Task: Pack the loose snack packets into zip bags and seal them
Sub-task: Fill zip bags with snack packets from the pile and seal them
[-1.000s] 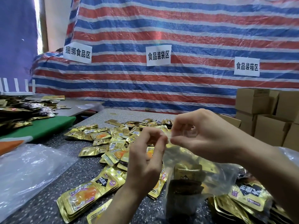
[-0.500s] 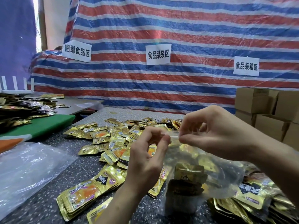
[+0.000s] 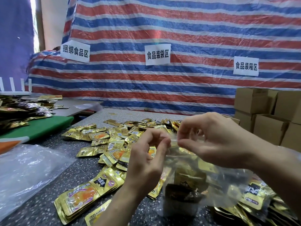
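Just above the tabletop [image 3: 40, 214], you held up a clear zip bag [image 3: 228, 181] by its top, with gold packets already inside it. Your left hand [image 3: 146, 160] pinched the bag's top strip between thumb and finger. Your right hand [image 3: 216, 144] pinched the same strip right beside it. Neither hand was spread open.

I think you were at the sealing step for this bag. The next move would likely need you to press the two sides of the strip together and run your pinch along it to the end, so no gap is left. Many loose snack packets [image 3: 117, 139] lay on the tabletop behind your hands, so lots of packing looked left to do.

On the striped sheet [image 3: 179, 22] hung three white signs. The first sign [image 3: 75, 51] read 捆绑食品区, the middle sign [image 3: 157, 54] read 食品装袋区, and the last sign [image 3: 246, 66] read 食品装箱区. A stack of packets [image 3: 86, 196] near your left arm had a black label with big letters, but I could not read them for sure.
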The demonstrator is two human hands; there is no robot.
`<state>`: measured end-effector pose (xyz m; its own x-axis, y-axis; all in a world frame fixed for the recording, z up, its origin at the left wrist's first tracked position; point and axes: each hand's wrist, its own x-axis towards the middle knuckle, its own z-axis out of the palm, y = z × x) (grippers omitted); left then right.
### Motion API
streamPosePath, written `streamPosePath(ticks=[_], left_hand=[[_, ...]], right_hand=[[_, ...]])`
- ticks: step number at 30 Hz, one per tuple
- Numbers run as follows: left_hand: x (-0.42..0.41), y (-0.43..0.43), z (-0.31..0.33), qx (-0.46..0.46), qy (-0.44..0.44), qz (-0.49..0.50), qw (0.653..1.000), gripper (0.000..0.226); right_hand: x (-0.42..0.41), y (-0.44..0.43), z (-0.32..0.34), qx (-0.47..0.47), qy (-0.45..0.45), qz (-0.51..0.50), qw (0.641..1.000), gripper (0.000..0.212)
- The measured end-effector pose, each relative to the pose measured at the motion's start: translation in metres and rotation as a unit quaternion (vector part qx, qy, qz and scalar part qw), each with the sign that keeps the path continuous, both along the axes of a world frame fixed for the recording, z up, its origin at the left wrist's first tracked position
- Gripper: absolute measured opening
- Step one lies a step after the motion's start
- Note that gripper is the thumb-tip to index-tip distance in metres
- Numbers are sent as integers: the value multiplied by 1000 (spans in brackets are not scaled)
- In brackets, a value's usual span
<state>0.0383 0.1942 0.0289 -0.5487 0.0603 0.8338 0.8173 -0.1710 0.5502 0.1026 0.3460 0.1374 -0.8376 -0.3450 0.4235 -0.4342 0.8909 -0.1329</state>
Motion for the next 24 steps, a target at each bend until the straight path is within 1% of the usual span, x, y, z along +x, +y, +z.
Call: streamPosePath(ticks=[2,5,10,12,15,19,21,24], left_hand=[[0,-1,0,-1,-1,14,1000,8],[1,-2,1,-5,-8,29,1000,10],[0,-2,3,0,-41,-10,999,5],[0,-2,3,-10,-32,-12,999,4],[1,0,1,-19,-8,4,1000,6],[-4,-4,1,13,-22,8,1000,9],[-8,-7,2,36,-29,11,999,8],[-10,-10,5,87,-36,-3,995,11]], right_hand=[[-1,-4,-2,0,10,4,1000,10],[-4,-8,-5,15,26,-6,1000,7],[-5,-7,-4,-16,38,-4,999,9],[-4,-7,-4,-23,32,4,999,6],[0,-5,-2,-20,2,8,1000,13],[10,9,3,-4,-46,-8,999,21],[16,21,4,-31,-47,-4,998,22],[25,39,4,-108,-39,27,993,14]])
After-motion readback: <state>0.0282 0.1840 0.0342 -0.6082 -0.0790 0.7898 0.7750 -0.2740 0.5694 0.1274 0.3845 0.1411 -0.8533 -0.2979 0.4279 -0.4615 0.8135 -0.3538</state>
